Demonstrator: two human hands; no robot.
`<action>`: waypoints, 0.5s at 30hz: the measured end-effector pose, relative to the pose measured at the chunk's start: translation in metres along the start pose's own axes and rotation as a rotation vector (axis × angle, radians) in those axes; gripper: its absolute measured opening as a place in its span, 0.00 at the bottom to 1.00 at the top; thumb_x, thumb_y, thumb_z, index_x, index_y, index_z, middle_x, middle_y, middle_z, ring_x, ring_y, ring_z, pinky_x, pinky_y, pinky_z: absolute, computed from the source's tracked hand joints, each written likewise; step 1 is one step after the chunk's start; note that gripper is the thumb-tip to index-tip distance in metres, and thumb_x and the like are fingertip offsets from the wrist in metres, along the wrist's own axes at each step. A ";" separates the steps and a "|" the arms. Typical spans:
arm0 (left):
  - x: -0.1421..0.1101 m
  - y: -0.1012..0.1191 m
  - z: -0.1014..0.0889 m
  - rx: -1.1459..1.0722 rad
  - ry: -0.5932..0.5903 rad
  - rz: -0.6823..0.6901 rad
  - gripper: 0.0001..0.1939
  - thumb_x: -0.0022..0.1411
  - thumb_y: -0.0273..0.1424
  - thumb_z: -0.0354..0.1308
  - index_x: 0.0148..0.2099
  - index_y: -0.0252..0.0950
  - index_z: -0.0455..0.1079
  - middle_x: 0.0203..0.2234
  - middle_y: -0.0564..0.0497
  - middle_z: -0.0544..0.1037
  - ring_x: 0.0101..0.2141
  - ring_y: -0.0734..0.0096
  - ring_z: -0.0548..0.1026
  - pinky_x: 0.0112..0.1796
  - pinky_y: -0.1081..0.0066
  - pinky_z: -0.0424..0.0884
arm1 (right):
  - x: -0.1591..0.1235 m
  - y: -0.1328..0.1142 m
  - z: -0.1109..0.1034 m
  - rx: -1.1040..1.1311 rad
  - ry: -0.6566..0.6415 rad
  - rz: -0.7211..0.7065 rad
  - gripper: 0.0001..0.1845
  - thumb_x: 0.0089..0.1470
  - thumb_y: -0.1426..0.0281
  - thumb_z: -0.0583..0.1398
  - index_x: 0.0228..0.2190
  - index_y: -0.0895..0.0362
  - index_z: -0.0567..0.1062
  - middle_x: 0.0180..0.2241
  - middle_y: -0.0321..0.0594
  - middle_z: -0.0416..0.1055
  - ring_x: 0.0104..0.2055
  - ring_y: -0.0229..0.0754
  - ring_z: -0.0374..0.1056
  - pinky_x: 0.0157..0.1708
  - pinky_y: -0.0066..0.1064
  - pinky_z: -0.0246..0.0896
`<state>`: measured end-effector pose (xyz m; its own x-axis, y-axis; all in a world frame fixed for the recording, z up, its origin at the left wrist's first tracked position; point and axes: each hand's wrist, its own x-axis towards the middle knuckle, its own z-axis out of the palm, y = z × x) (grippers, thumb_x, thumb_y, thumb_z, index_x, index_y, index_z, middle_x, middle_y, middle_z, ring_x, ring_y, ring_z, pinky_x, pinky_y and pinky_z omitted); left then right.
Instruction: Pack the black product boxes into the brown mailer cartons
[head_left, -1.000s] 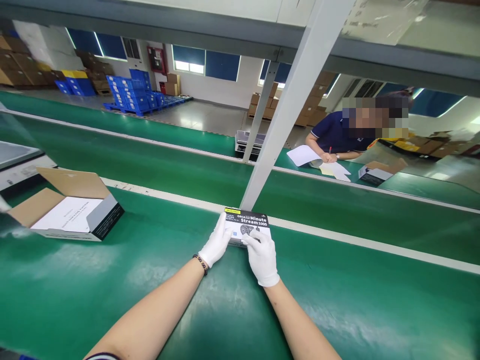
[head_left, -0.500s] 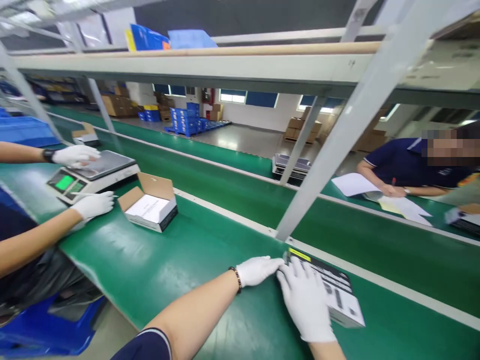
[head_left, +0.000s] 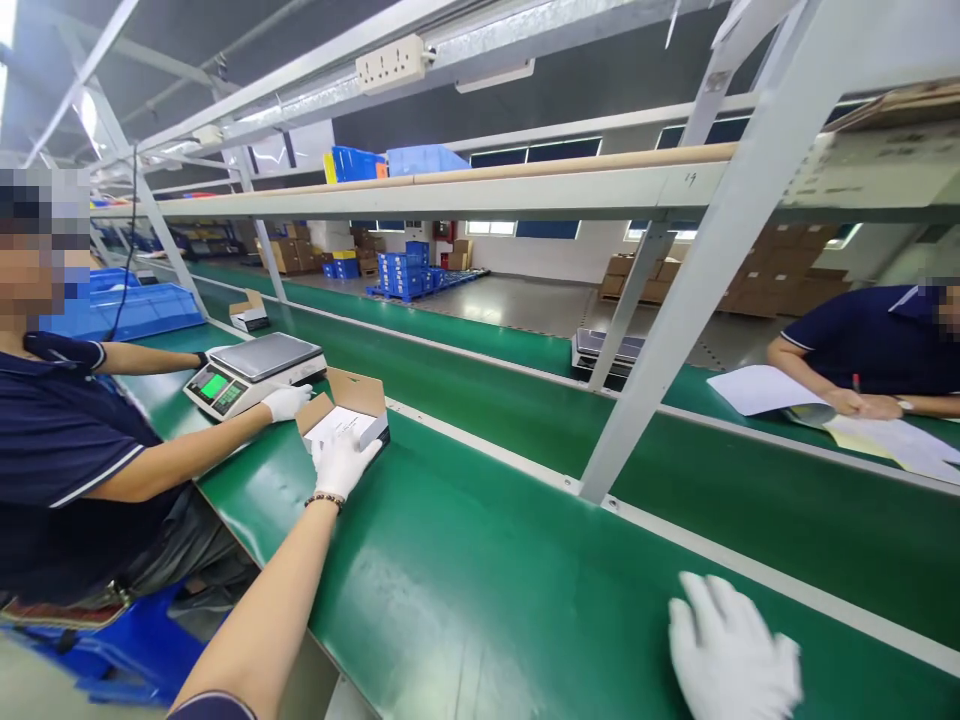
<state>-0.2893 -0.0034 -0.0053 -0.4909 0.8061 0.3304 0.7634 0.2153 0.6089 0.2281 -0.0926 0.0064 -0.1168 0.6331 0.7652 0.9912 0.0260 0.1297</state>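
My left hand (head_left: 341, 462), in a white glove with a bead bracelet at the wrist, reaches far left and rests its fingers on the near edge of an open cardboard box (head_left: 349, 412) with a white sheet inside. Whether it grips the box is unclear. My right hand (head_left: 731, 655), also gloved, hovers with fingers spread over the green belt (head_left: 487, 590) at the lower right, holding nothing. The printed box it touched before is out of view.
A co-worker in a dark shirt sits at the left, a gloved hand (head_left: 286, 402) beside a weighing scale (head_left: 255, 370). Another person (head_left: 870, 350) writes on papers across the far belt. A slanted metal post (head_left: 675, 330) meets the belt's far edge.
The view swung left. My left hand left the printed box and stretched out to the open cardboard box. My right hand came off the printed box, which is no longer visible.
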 end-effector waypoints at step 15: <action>-0.157 0.215 0.064 -0.403 -0.731 1.275 0.22 0.63 0.50 0.50 0.52 0.45 0.72 0.54 0.47 0.71 0.58 0.53 0.64 0.62 0.54 0.51 | -0.016 -0.033 0.013 1.002 -0.160 0.558 0.34 0.59 0.47 0.49 0.55 0.56 0.70 0.53 0.48 0.70 0.51 0.50 0.70 0.48 0.44 0.70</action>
<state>-0.0211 -0.0487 0.0275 0.7872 0.4455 0.4263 0.2830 -0.8753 0.3922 0.1980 -0.0933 -0.0180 0.2906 0.8383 0.4612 0.5157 0.2688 -0.8135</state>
